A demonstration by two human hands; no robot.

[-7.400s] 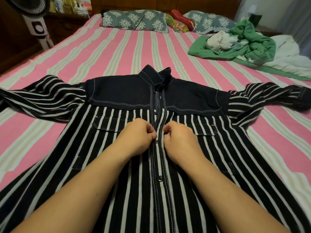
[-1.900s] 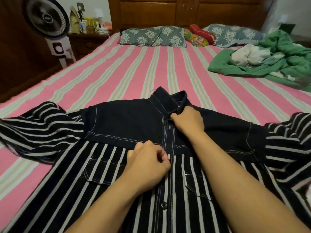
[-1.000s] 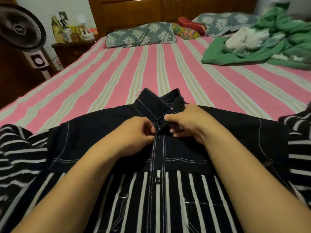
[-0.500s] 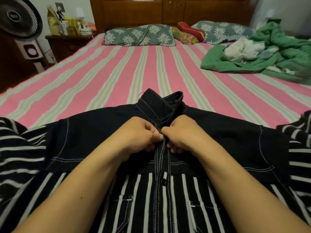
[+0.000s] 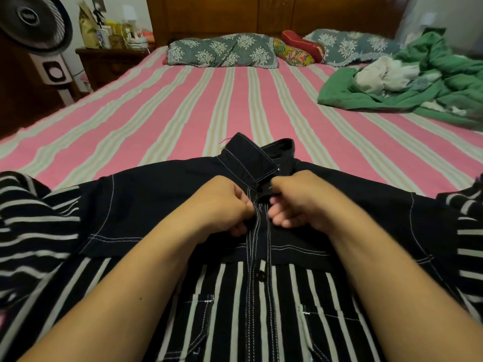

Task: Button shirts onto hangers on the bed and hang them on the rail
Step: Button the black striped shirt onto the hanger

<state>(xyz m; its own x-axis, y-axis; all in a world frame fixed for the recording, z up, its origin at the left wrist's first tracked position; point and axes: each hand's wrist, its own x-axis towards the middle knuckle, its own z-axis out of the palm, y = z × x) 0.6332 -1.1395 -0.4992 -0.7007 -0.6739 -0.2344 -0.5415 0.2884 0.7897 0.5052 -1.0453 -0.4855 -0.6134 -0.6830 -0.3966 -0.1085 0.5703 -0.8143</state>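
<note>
Centrally, one dark navy shirt with white-striped lower panels and sleeves [image 5: 162,202] lies face up on the pink-and-cream striped bed sheet [image 5: 183,100], collar [image 5: 251,158] pointing away from the wearer, so the buttoned front band [image 5: 257,244] runs lengthwise straight toward the camera. Two hands meet at its upper end, just below the collar: the left hand [image 5: 222,205] pinches the band's left edge with curled fingers, and the right hand [image 5: 300,199] pinches the right edge; they flank the band almost touching, equally near. Whether a button sits between them cannot be told. One fastened dark button [image 5: 260,275] shows lower down. No hanger or rail is visible. Counted beyond: two grey floral pillows [image 5: 222,49], one green blanket heap [image 5: 418,84], one standing fan [image 5: 34,24].
</note>
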